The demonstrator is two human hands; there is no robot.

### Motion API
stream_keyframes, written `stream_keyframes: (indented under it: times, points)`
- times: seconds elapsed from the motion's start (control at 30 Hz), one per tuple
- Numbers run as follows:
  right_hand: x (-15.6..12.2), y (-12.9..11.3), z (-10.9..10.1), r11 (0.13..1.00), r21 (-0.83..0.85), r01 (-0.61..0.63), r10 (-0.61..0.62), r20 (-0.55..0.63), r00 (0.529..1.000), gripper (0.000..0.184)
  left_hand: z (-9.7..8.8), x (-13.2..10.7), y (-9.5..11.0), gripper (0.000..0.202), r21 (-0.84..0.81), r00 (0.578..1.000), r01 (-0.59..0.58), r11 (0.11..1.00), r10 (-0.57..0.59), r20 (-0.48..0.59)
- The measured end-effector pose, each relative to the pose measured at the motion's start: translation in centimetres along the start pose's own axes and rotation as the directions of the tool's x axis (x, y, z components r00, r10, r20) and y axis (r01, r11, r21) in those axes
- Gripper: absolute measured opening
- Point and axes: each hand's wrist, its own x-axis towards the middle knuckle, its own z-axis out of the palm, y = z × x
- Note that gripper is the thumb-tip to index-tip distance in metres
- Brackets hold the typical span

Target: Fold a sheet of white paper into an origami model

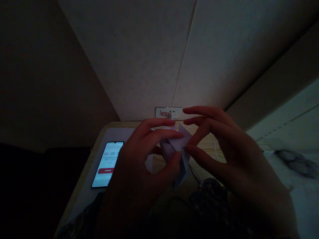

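Note:
A piece of folded paper [175, 146], pale violet in the dim light, is held up above the wooden table. My left hand [147, 159] grips it from the left, thumb in front and fingers along its top and back. My right hand [221, 142] pinches the paper's right edge between thumb and index finger, with the other fingers raised. Several creased flaps and points stand out from the paper, one pointing down. Parts of it are hidden behind my left fingers and thumb.
A lit phone [107, 165] showing a timer lies on a pale sheet [82, 200] at the left of the wooden table [158, 163]. Scissors [196, 176] lie below my hands, partly hidden by dark cloth. A wall socket [168, 113] with a plug is behind the table.

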Motion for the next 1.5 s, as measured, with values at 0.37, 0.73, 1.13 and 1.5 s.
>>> stream_keyframes:
  times: [0.37,0.73,1.13,1.5]
  points:
    - [-0.3,-0.2,-0.4,1.0,-0.021,0.006,-0.005,0.075,0.997,0.015,-0.5,0.2,-0.3,0.027,0.102,0.995,-0.086,0.991,0.08,0.061]
    - [0.1,-0.3,-0.3,0.999,-0.041,-0.001,0.004,0.076,0.997,0.019,-0.7,0.4,-0.3,0.027,0.189,0.984,-0.149,0.97,0.128,0.12]
    - [0.1,0.4,-0.5,0.994,0.095,-0.045,0.039,0.071,0.997,0.008,-0.9,0.3,0.1,0.028,0.026,0.992,-0.041,0.999,0.038,0.121]
    - [0.5,2.7,-1.4,0.904,0.425,0.049,-0.118,0.138,0.983,0.004,-1.1,0.3,-0.3,0.024,-0.329,0.979,0.166,0.93,-0.116,0.167]
